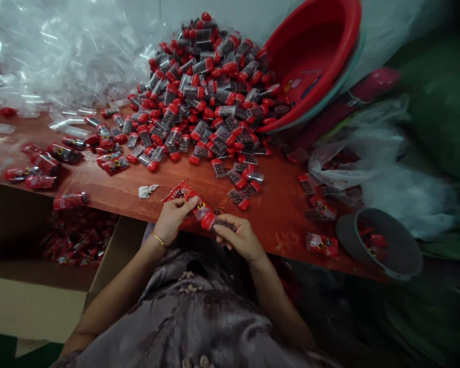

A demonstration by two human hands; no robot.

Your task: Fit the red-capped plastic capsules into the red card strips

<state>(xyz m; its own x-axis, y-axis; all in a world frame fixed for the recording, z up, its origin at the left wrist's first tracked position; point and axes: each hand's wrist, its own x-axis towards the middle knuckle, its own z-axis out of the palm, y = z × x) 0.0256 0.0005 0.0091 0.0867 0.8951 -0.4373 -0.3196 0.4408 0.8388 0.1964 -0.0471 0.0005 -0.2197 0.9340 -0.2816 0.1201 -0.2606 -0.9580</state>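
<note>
My left hand (172, 217) pinches a small clear bag with a red printed label (187, 197) at the near edge of the reddish-brown table (199, 179). My right hand (239, 235) grips a small red-capped container (210, 220) whose capped end sits at the bag's mouth. A gold bracelet (158, 238) circles my left wrist. Behind my hands rises a large heap of red-capped containers (210, 87).
A red basin (314, 56) leans tilted at the back right. Clear plastic bags (61, 51) pile up at the back left. Bagged pieces (42, 166) lie at left, above a cardboard box (30, 301) holding more. A grey bowl (379, 243) sits at the right edge.
</note>
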